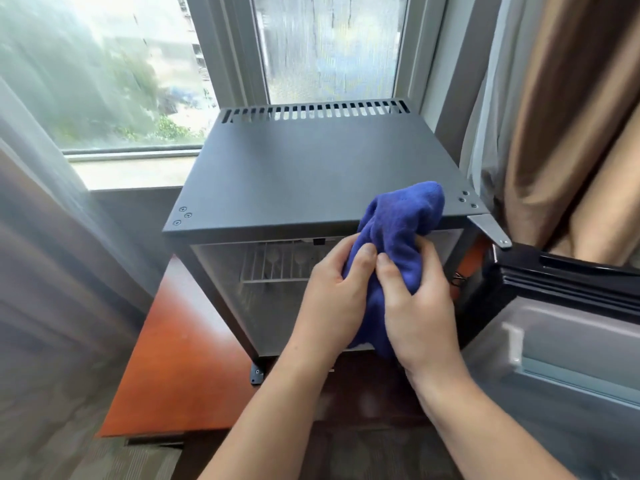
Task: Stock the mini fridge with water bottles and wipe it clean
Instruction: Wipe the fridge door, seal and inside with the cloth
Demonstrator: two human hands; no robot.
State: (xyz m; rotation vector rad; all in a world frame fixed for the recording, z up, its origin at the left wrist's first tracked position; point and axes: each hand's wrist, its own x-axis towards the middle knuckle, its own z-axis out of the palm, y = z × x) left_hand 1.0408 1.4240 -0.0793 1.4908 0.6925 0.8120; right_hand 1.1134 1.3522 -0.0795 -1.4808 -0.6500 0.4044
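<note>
Head view looks down on both my forearms, reaching forward from the bottom edge and converging in front of the mini fridge. My left hand comes in from the lower left, back of the hand up, its fingers curled round the left side of a blue cloth, thumb pressed into the fabric. My right hand comes in from the lower right and closes on the same cloth from the other side, thumb lying just beside the left thumb and the fingers wrapped behind the bunched fabric. So both hands are closed tight on the cloth, which is gathered between them; its upper end rises above the fingers and overlaps the front edge of the fridge's flat grey top, though I cannot tell whether it touches that top.

Behind the hands the fridge stands open: its door is swung out to the right, inner side showing. Inside I can see a white wire shelf; the interior is blurred and I cannot make out bottles with any certainty. A row of vent slots runs along the back of the top panel. The fridge sits on a reddish wooden tabletop, set against a window, with a brown curtain hanging to the right.
</note>
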